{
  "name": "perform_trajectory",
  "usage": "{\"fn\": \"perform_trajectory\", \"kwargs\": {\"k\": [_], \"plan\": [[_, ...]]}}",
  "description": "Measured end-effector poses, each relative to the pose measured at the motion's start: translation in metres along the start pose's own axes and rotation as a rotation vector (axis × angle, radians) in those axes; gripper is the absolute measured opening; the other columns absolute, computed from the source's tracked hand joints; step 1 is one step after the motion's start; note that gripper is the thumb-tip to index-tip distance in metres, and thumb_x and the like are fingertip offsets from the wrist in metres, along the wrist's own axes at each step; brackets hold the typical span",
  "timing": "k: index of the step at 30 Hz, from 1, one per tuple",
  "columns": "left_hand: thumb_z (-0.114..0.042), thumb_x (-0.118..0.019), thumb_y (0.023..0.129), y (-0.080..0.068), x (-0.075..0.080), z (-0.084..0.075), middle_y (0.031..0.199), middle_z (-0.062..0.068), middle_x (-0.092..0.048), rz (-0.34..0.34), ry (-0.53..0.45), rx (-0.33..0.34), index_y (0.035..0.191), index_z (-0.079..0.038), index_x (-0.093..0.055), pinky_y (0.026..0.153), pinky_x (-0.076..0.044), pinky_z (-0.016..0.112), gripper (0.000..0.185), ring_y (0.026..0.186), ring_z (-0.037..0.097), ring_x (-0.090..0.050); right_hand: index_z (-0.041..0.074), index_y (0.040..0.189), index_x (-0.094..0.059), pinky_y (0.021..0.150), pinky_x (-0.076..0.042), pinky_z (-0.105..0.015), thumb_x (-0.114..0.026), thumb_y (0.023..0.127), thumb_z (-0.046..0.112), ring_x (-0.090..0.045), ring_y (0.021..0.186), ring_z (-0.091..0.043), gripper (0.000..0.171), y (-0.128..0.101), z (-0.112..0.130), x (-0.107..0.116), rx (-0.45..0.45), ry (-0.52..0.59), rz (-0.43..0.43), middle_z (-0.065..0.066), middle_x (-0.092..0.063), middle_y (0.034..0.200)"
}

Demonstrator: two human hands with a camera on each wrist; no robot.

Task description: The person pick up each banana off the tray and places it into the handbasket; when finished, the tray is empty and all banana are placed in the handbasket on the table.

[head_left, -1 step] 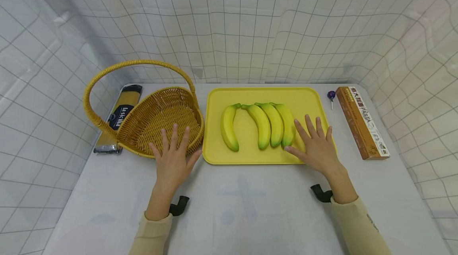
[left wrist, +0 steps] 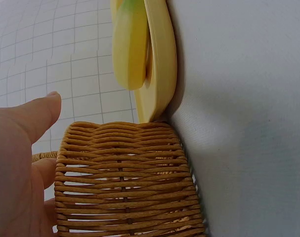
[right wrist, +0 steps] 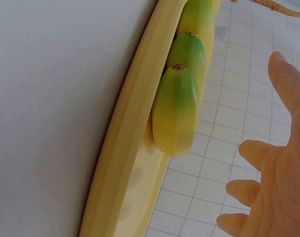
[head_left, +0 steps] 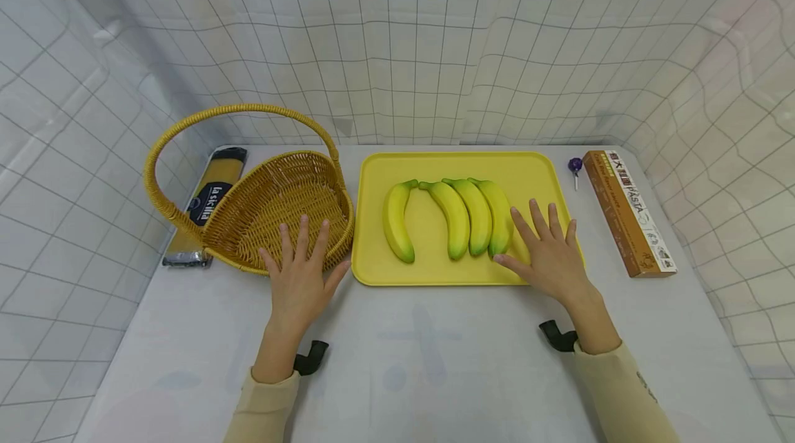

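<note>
My left hand [head_left: 297, 284], fingers spread and straight, hovers over the near rim of a wicker basket [head_left: 279, 188] and holds nothing. In the left wrist view the thumb stands apart from the basket's woven side [left wrist: 125, 182]. Over the right end of a yellow tray [head_left: 397, 277] is my right hand [head_left: 553, 260], also spread, with nothing in it. Its thumb is near the rightmost banana [head_left: 495, 215]; the right wrist view shows a gap between them. Two more bananas lie beside that one, and a single banana [head_left: 397, 222] lies apart at the left of the tray.
A pasta packet [head_left: 211, 194] lies behind the basket's left side. To the right of the tray are a purple lollipop [head_left: 575, 165] and a brown pasta box [head_left: 627, 215]. The basket's tall handle [head_left: 242, 109] arches up at the back. A grid-patterned curtain [head_left: 422, 50] encloses the table.
</note>
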State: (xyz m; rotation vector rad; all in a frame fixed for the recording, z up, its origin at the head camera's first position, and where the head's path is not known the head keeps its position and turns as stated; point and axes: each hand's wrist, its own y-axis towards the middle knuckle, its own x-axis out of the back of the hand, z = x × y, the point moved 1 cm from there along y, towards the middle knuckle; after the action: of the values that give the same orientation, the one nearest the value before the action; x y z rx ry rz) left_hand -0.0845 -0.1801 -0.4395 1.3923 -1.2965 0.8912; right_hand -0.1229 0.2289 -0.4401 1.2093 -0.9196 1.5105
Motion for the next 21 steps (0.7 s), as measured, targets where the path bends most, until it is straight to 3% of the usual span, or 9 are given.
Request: {"fn": "perform_trajectory", "kwargs": {"k": [8,21], "plan": [[-0.052,-0.058,0.092,-0.0004,0.0012,-0.0007,0.162,0.018,-0.016,-0.021,0.014,-0.006,0.156,-0.02,-0.027,0.104,-0.007,0.08,0.078,0.147,0.049,-0.004,0.018,0.157,-0.02,0.108,-0.003,-0.076,-0.053,0.089,0.065,-0.002,0.146,-0.051,0.09,-0.0006,-0.0002,-0.0006,0.007,-0.003,-0.008,-0.019,-0.006,0.163],[-0.051,-0.058,0.092,-0.001,0.0005,0.001,0.163,0.018,-0.015,-0.04,-0.019,-0.018,0.155,-0.019,-0.028,0.105,-0.006,0.079,0.078,0.148,0.047,-0.002,0.017,0.157,-0.021,0.109,-0.005,-0.075,-0.054,0.089,0.063,-0.003,0.147,-0.05,0.089,-0.0001,-0.0003,-0.0006,0.028,0.006,-0.047,-0.02,-0.008,0.163]]}}
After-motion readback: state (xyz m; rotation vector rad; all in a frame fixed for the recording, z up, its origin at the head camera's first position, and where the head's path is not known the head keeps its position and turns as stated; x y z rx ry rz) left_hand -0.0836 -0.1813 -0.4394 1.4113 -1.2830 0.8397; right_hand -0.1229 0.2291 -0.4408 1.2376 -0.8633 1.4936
